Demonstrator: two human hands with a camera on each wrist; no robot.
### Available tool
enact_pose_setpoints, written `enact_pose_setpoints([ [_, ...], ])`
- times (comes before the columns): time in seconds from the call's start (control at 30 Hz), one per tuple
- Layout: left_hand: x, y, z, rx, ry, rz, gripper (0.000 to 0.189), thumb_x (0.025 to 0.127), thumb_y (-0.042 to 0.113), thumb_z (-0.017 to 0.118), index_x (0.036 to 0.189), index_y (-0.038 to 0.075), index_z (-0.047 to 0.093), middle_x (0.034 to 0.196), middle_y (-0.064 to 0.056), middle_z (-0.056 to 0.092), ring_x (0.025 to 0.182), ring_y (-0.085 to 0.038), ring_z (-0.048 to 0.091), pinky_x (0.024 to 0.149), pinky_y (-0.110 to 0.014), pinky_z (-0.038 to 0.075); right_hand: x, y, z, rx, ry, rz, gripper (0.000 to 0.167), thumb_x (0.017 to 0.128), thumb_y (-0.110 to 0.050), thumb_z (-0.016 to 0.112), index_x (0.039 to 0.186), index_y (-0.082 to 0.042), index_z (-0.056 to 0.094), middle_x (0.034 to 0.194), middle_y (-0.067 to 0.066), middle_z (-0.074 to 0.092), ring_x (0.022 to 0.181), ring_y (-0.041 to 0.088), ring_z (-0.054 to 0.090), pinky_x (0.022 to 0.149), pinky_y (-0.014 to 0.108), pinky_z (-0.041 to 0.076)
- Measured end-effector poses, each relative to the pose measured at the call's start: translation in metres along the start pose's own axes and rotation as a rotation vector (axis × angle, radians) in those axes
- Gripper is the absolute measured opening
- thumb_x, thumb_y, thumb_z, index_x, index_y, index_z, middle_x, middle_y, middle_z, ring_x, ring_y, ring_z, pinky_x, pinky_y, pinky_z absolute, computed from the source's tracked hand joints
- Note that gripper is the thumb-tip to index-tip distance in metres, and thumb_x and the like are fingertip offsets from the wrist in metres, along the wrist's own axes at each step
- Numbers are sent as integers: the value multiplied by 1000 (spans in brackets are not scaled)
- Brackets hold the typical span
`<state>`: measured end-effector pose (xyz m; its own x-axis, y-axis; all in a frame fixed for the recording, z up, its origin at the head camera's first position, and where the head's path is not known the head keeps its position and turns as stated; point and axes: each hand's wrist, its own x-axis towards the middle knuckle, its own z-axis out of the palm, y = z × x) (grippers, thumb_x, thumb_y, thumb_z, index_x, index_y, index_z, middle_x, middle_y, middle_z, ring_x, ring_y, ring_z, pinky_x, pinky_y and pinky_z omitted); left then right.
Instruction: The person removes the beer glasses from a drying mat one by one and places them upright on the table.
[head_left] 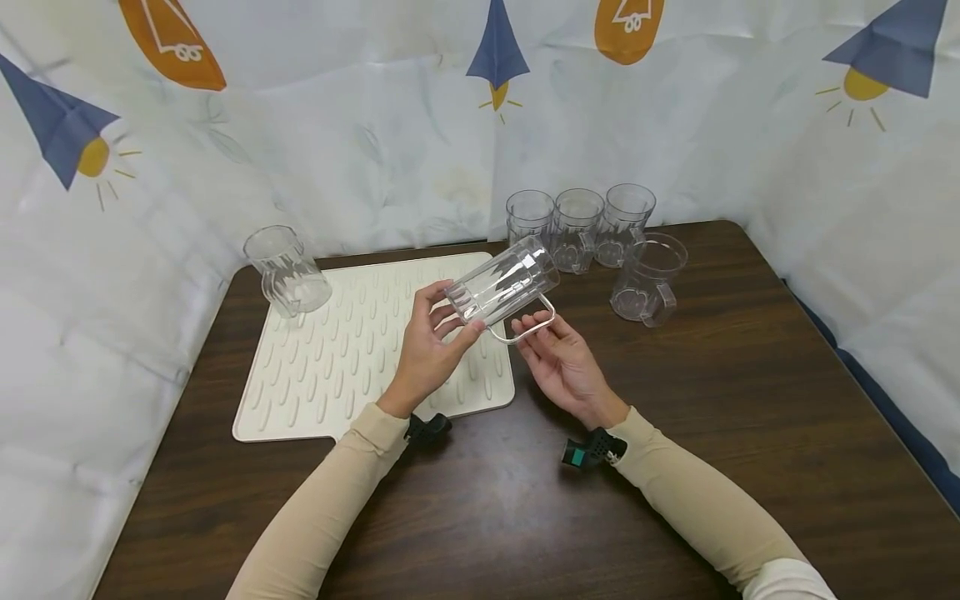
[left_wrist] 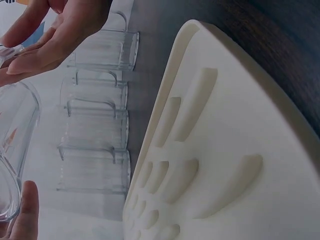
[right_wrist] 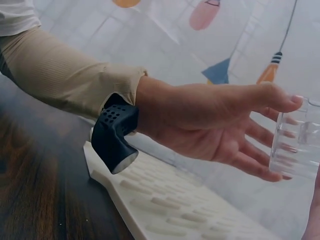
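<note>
A clear plastic mug (head_left: 504, 282) is held tilted in the air above the right edge of a cream ridged drying mat (head_left: 300, 392). My left hand (head_left: 429, 350) grips its lower-left end, thumb on the near side and fingers on the far side. My right hand (head_left: 566, 367) pinches the mug's handle between thumb and fingers; in the right wrist view its other fingers spread behind the clear wall. Another clear mug (head_left: 288, 271) stands at the mat's back-left corner; its way up is hard to tell.
Several clear mugs stand at the back right: three in a row, with the middle mug (head_left: 577, 229) among them, and one nearer mug (head_left: 648, 279). The dark wooden table (head_left: 712, 400) meets a white patterned curtain (head_left: 360, 150) behind and at the sides.
</note>
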<state>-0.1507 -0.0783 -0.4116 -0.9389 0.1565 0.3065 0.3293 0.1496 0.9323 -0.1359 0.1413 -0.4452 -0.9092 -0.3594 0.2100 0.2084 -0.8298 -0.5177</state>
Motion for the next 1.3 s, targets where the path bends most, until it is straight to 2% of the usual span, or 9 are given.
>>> enact_pose_setpoints([
  [0.23,-1,-2,0,6,-6,-1,76,94,12,75,154,3,29,150,-17,40,135,-32,58,107,-24,54,1,2,-3,47,-40,-17,31,107,2,46,116,-11,73,121,2,79,123,16,72,112,29,53],
  [0.43,-3,-3,0,6,-13,-18,76,95,13,74,155,6,29,151,-16,40,136,-31,58,109,-31,54,-1,2,-2,65,-21,18,25,106,-3,51,114,-12,73,119,2,79,120,14,73,110,28,54],
  [0.57,-2,-3,2,-9,-25,-25,75,96,14,73,155,6,28,152,-15,40,136,-31,58,110,-36,54,-1,1,-2,90,-39,23,24,107,-4,49,113,-11,71,118,2,78,119,14,73,110,28,54],
  [0.83,-1,-2,5,-34,-29,-31,74,96,13,72,156,8,27,154,-13,40,136,-29,58,109,-32,54,-2,1,1,93,-59,4,24,108,-5,47,109,-13,69,114,0,76,118,12,72,112,27,52],
  [1.1,1,0,5,-32,-46,-32,78,98,15,70,160,15,23,158,-15,35,143,-30,53,116,-47,49,1,1,2,97,-106,-30,27,108,-4,43,110,-12,69,115,1,76,119,13,71,113,27,52],
  [1.3,2,2,1,-46,-59,-36,84,99,13,69,165,18,18,166,-14,30,154,-28,42,119,-40,46,6,-4,5,70,-140,-81,26,107,-5,45,111,-13,70,117,0,77,119,12,71,113,26,51],
])
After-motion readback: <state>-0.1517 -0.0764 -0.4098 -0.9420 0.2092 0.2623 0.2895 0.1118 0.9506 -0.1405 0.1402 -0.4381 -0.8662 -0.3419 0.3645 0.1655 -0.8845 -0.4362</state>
